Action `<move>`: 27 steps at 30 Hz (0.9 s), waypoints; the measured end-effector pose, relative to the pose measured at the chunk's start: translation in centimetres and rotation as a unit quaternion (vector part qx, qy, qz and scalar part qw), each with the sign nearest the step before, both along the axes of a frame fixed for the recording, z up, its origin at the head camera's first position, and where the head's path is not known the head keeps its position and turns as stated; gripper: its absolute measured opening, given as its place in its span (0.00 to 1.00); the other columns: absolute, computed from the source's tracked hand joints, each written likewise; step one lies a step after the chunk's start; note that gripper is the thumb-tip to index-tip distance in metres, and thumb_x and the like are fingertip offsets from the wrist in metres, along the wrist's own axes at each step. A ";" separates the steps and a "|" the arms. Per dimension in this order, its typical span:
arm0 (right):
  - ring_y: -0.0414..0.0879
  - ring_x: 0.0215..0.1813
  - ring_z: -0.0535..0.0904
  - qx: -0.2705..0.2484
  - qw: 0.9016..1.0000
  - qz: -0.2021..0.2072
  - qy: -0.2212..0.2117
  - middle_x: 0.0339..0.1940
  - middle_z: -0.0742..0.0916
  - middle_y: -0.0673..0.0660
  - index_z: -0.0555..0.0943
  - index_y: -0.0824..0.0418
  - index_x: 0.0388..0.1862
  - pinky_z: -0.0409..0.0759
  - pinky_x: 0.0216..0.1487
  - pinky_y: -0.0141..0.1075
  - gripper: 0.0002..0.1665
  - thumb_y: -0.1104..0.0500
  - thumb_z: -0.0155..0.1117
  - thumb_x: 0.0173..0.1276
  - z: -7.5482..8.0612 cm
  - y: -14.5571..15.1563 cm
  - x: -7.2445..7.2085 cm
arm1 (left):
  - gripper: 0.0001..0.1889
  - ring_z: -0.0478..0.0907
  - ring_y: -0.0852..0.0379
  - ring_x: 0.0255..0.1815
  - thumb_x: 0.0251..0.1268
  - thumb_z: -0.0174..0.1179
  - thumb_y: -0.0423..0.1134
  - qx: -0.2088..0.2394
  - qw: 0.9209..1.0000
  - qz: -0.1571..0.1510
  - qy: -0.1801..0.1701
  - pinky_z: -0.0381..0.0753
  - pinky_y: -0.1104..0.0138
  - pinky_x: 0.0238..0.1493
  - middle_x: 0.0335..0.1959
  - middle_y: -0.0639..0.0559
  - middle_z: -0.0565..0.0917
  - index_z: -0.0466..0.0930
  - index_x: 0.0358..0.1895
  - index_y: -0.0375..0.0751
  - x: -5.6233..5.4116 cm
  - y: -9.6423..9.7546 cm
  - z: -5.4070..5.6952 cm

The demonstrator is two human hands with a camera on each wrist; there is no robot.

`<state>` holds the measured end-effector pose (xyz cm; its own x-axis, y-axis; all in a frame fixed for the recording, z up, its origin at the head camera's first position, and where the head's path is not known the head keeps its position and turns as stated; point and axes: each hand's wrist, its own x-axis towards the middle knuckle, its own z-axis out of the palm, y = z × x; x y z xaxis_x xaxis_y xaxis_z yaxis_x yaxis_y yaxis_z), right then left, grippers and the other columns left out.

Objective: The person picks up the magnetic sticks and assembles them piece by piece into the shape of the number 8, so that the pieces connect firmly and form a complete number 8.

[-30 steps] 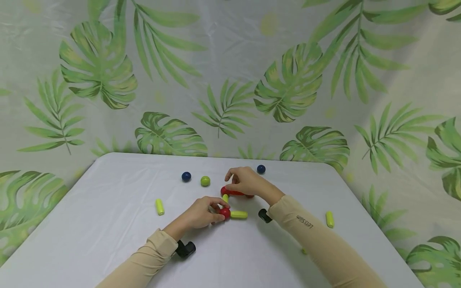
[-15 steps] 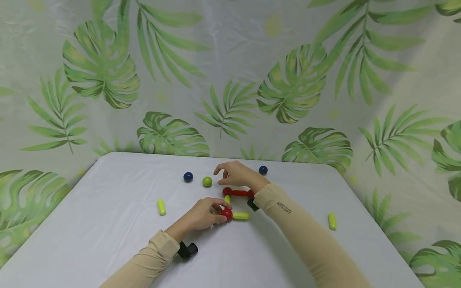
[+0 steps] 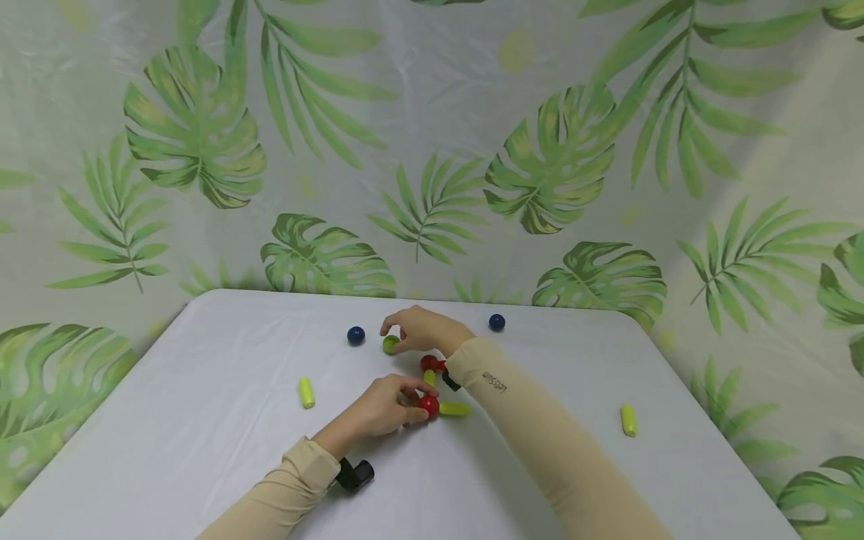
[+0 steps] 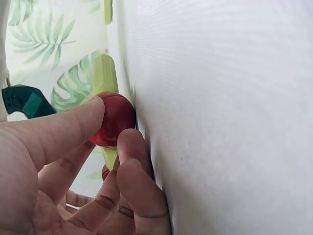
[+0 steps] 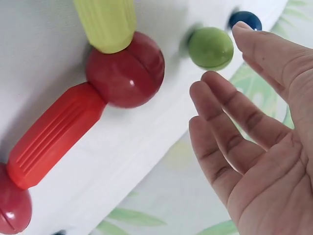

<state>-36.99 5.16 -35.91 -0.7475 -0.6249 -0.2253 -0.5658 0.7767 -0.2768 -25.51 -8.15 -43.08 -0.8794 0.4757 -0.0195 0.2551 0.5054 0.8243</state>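
Observation:
My left hand (image 3: pixel 378 406) pinches a red ball (image 4: pixel 115 118) low over the white table. Two yellow-green sticks join this ball: one (image 3: pixel 455 409) points right, the other (image 3: pixel 430 377) runs back to a second red ball (image 5: pixel 128 71). From that ball a red stick (image 5: pixel 56 134) leads to another red ball (image 5: pixel 12 200), hidden by the right arm in the head view. My right hand (image 3: pixel 421 330) reaches over a loose green ball (image 5: pixel 211 48), thumb and fingers spread, with no grip on it visible.
Blue balls lie at the back, one (image 3: pixel 355 335) left of the green ball and one (image 3: pixel 496 322) further right. Loose yellow-green sticks rest at the left (image 3: pixel 307 392) and the right (image 3: pixel 628 420). The white table (image 3: pixel 202 420) ends at a leaf-patterned curtain (image 3: pixel 432 112).
My right hand has left the red stick and its ball and moved left to the green ball. The left hand keeps its hold on the red ball.

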 end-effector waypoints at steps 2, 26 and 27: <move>0.47 0.53 0.83 0.004 1.000 0.002 -0.003 0.50 0.88 0.56 0.82 0.52 0.70 0.83 0.57 0.43 0.24 0.57 0.71 0.78 0.0 -0.3 0.1 | 0.16 0.81 0.59 0.29 0.68 0.72 0.33 0.003 1.000 -0.001 0.001 0.78 0.67 0.32 0.42 0.47 0.87 0.89 0.58 0.44 0.0 0.0 0.0; 0.45 0.48 0.79 0.038 0.999 -0.010 0.023 0.51 0.88 0.55 0.84 0.52 0.62 0.80 0.53 0.39 0.19 0.59 0.74 0.75 -0.8 -1.6 -0.5 | 0.16 0.81 0.60 0.28 0.68 0.73 0.33 0.007 1.000 -0.007 0.011 0.78 0.68 0.31 0.42 0.47 0.88 0.89 0.57 0.44 -0.1 -0.1 -0.2; 0.45 0.47 0.79 0.038 0.999 -0.013 0.022 0.50 0.88 0.55 0.84 0.52 0.61 0.80 0.52 0.39 0.19 0.59 0.74 0.74 -0.8 -1.6 -0.4 | 0.16 0.81 0.60 0.28 0.68 0.73 0.33 0.008 1.000 -0.007 0.012 0.77 0.68 0.31 0.42 0.47 0.88 0.89 0.57 0.44 -0.1 -0.1 -0.2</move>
<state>-37.44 3.59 -36.74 -0.7733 -0.5875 -0.2384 -0.5555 0.8090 -0.1920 -25.58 -8.26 -43.27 -0.8725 0.4886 0.0082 0.2817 0.4891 0.8255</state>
